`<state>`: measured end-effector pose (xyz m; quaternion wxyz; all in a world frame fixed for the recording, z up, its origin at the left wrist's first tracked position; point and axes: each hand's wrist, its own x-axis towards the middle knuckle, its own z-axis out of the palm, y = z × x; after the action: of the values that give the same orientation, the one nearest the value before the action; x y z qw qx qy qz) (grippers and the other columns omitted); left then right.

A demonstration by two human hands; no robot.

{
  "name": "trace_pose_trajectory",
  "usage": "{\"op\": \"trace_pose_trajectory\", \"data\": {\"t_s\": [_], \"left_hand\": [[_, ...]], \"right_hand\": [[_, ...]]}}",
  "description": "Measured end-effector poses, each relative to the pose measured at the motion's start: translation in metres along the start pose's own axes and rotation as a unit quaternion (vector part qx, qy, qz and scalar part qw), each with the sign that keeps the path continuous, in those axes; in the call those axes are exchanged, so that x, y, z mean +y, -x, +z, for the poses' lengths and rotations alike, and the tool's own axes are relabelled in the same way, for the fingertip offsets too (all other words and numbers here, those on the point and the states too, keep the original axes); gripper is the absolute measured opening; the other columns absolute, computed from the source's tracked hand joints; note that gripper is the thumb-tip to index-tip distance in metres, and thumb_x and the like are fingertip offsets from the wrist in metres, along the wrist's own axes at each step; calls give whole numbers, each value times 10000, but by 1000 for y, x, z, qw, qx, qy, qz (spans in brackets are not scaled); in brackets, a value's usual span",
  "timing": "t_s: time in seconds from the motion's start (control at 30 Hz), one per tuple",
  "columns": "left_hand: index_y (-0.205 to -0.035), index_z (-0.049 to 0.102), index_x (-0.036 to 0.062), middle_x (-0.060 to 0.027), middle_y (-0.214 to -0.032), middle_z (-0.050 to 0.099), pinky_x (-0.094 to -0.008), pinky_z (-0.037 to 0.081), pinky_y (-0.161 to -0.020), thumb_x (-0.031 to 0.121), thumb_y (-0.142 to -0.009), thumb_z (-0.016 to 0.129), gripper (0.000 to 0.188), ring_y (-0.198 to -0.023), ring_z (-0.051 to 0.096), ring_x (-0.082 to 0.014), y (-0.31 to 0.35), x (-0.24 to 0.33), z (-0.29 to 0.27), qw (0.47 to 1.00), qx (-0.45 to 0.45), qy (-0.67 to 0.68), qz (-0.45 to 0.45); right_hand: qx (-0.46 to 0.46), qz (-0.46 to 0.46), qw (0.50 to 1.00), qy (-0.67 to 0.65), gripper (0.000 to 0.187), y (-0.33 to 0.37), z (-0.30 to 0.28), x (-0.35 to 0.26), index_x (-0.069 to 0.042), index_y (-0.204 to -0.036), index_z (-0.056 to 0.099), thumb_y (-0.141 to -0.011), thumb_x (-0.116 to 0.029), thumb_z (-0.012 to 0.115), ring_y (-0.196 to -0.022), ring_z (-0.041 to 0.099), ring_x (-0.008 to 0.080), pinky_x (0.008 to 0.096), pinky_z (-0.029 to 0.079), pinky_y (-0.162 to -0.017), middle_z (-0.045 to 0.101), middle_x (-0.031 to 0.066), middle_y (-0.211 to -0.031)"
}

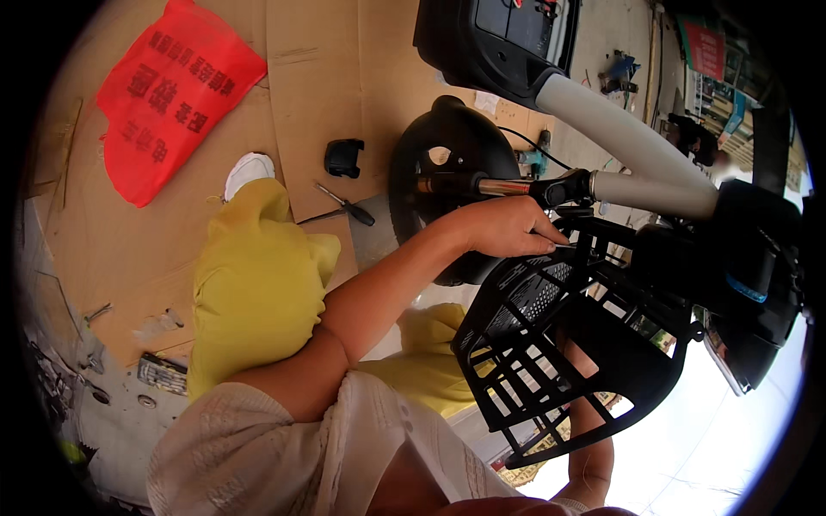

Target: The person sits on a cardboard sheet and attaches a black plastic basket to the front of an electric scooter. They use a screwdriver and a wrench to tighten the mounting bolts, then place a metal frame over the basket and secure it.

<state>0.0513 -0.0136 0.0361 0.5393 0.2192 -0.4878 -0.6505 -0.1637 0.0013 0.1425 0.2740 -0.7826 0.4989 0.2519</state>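
A black plastic basket (551, 344) with slotted walls is at the front of a two-wheeler with a light grey frame. My left hand (516, 228) reaches across to the basket's upper edge. Its fingers are pinched together there, by a thin bright sliver too small to name. My right hand (578, 357) is behind the basket, partly seen through its openings; its fingers are hidden. Beside my left hand run the black wheel cover (452, 159) and a shiny fork tube (503, 187).
Cardboard (318, 77) covers the ground. On it lie a red printed bag (176, 95), a screwdriver (348, 206) and a small black plastic part (344, 158). A tray of small metal pieces (162, 373) sits near my yellow-clad leg (258, 292). A person (695, 142) is far off.
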Motion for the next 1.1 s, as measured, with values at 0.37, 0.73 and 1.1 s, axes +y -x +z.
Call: {"op": "trace_pose_trajectory", "data": {"t_s": [0.37, 0.73, 1.1], "left_hand": [[-1198, 675, 123, -125, -1068, 713, -317, 491, -857, 184, -893, 618, 317, -941, 677, -234, 5, 10, -4, 999, 0, -31, -10], [-1190, 647, -10, -84, -1075, 703, -250, 462, -881, 113, -904, 631, 311, -962, 599, -104, -5, 9, 3, 999, 16, 24, -19], [-1201, 652, 33, -107, -1078, 714, -260, 473, -863, 138, -907, 623, 314, -930, 608, -106, 5, 13, -8, 999, 3, 13, -49]], "right_hand": [[50, -7, 999, -10, 154, -3, -16, -12, 9, -932, 661, -856, -92, 573, -808, 655, 277, 361, 517, -714, 653, 137, -808], [219, 182, 948, -143, 262, 61, -59, -25, 18, -991, 666, -968, -196, 518, -715, 650, 202, 334, 510, -671, 660, 151, -732], [94, 203, 886, -406, 562, 53, -38, -5, -49, -895, 610, -1019, -525, 338, -595, 531, 89, 250, 428, -523, 584, 6, -691]]}}
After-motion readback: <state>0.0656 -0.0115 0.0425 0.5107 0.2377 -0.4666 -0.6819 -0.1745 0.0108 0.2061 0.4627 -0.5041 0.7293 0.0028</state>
